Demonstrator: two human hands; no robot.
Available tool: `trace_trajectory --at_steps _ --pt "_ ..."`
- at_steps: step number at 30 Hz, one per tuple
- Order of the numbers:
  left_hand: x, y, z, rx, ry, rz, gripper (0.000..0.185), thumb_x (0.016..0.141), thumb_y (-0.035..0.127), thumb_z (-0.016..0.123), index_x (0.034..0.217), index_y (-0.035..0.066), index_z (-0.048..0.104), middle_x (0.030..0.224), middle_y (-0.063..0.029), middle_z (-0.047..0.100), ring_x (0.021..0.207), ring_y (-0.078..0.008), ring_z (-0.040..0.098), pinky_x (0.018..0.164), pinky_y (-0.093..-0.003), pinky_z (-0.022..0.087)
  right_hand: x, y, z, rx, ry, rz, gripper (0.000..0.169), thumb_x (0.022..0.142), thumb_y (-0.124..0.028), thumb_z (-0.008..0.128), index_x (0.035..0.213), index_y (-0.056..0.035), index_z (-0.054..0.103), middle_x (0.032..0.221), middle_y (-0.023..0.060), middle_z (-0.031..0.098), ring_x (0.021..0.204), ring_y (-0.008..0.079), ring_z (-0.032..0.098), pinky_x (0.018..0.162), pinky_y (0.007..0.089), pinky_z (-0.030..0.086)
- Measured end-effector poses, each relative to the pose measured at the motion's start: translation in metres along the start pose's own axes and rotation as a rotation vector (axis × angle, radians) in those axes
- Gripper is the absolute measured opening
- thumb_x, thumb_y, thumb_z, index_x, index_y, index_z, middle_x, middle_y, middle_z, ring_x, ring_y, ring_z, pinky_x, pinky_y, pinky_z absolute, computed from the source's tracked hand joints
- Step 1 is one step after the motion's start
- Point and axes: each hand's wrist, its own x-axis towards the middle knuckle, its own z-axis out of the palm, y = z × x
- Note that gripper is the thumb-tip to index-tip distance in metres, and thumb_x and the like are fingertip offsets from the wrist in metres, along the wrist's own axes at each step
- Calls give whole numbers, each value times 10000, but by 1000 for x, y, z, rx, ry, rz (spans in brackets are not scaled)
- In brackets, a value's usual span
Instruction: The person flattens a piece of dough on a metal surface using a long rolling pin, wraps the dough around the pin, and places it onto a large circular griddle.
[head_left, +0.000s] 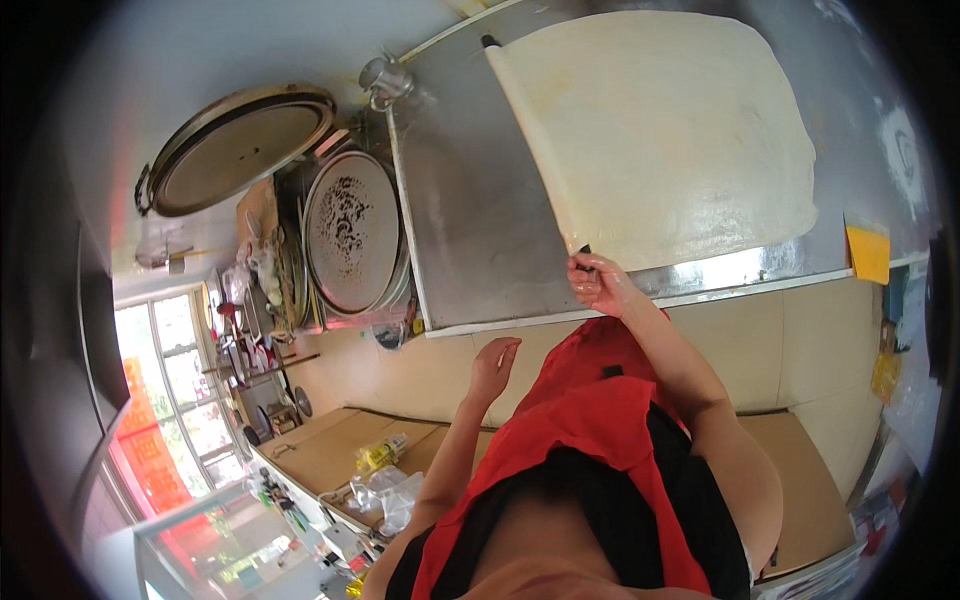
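Note:
A large, thin sheet of pale dough (667, 142) lies on a metal worktop (472, 195). Its left edge is wrapped around a rod, whose dark ends (490, 41) stick out at the far and near sides. My right hand (602, 283) is closed around the near end of this rod, close to the worktop's front edge. There is a wet or oily shine on its fingers. My left hand (497, 367) is held in the air in front of the worktop, to the left of the red apron (577, 405); nothing is seen in it, and its fingers are loosely bent.
A metal cup (386, 77) stands at the worktop's far left corner. Left of the worktop are a round pan (352, 232) with dark specks and a larger round pan (240, 154). A yellow scraper (868, 253) is at the right front edge. Plastic bags (386, 495) lie behind on cardboard.

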Motion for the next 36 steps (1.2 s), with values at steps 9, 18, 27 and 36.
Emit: trace_trajectory --at_steps 9,18,27,36 --pt "-91 24 41 -7 254 -105 170 971 94 553 1026 0 683 981 -140 700 925 -260 678 818 -342 524 2 -13 -3 -173 189 -79 110 861 -122 623 791 -49 581 646 -17 493 480 69 411 421 236 324" --pt "-216 50 130 -133 374 -373 193 991 141 548 1063 9 669 1007 -130 693 917 -258 672 804 -338 522 -17 -49 -25 -489 416 -61 96 861 -118 629 807 -63 571 662 -1 549 449 77 437 412 193 367" --pt "-243 94 167 -168 418 -447 207 993 166 549 1065 18 675 1018 -112 700 900 -201 673 728 -305 526 -41 -75 -4 -566 493 -16 139 895 -172 615 839 -48 589 709 26 566 495 78 492 434 200 411" --pt "-165 133 171 -106 386 -311 165 963 123 585 1032 0 670 999 -137 700 929 -258 670 790 -336 520 -76 -108 -12 -934 432 -5 138 841 -168 666 791 -51 614 673 21 598 517 94 514 448 248 412"
